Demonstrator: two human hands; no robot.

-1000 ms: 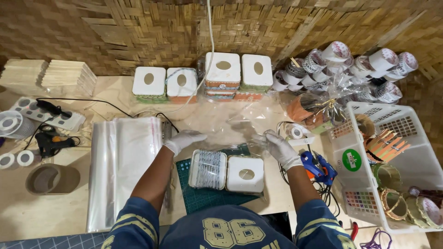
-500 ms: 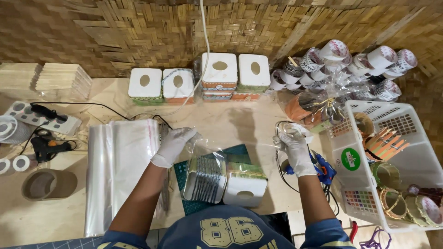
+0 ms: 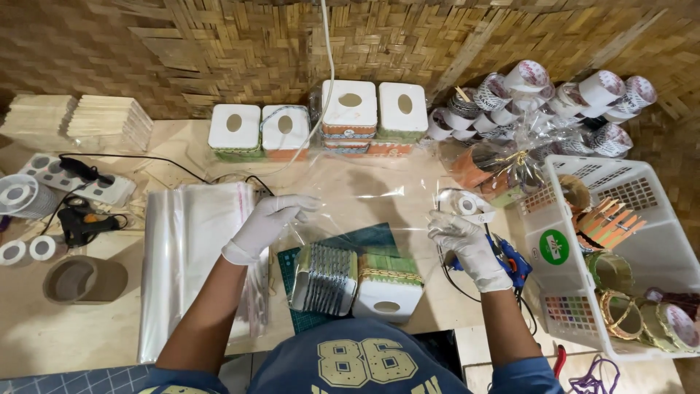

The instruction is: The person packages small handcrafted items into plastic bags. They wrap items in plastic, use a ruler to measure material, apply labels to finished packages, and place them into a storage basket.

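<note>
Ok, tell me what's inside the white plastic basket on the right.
The white plastic basket holds woven rings, a round woven holder, a fan of orange and green sticks and a patterned tape roll. Whatever lies beneath them is hidden.

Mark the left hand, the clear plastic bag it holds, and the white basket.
left hand (image 3: 264,225), head view, back of the glove.
clear plastic bag (image 3: 379,191), head view, stretched middle.
white basket (image 3: 660,252), head view, bare floor.
</note>
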